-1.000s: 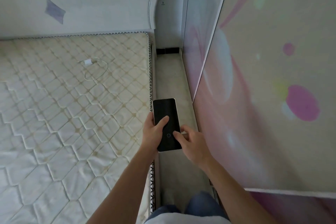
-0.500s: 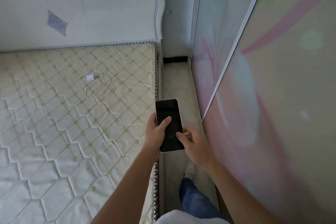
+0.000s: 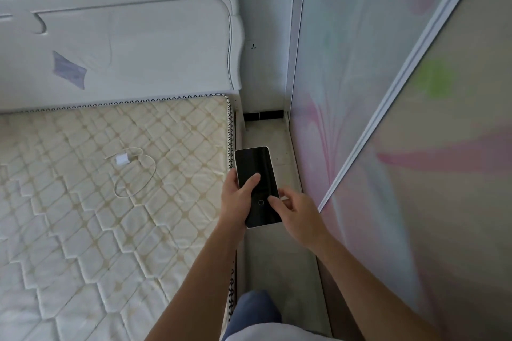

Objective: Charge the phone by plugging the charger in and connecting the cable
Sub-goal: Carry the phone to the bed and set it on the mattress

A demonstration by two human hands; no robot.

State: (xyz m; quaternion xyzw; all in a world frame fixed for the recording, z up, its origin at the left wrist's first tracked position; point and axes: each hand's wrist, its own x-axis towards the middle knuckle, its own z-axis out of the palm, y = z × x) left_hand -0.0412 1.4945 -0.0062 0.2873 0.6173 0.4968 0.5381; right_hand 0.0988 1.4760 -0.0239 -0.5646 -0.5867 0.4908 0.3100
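Left hand (image 3: pixel 235 199) grips the phone (image 3: pixel 256 185), right hand (image 3: pixel 297 212) fingertips seemingly touching its screen; charger (image 3: pixel 122 159) sits on the mattress (image 3: pixel 83 230).

phone (image 3: pixel 256 174): glossy glass | mattress (image 3: pixel 83 216): quilted cloth | headboard (image 3: pixel 138 50): smooth, painted

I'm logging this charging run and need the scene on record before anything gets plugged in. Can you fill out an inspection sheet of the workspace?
Surface: bare quilted mattress, nothing on it but charger and cable.
Job's things: phone, screen dark, held over the gap beside the bed; white charger lying on the mattress.
Clutter: nothing seen.
Grippers: left hand grips the phone, thumb on the screen; right hand touches its lower right edge.
Cables: white cable looped beside the charger, not connected to the phone.
Surroundings: white headboard; wall outlet right of it; patterned sliding doors on the right.
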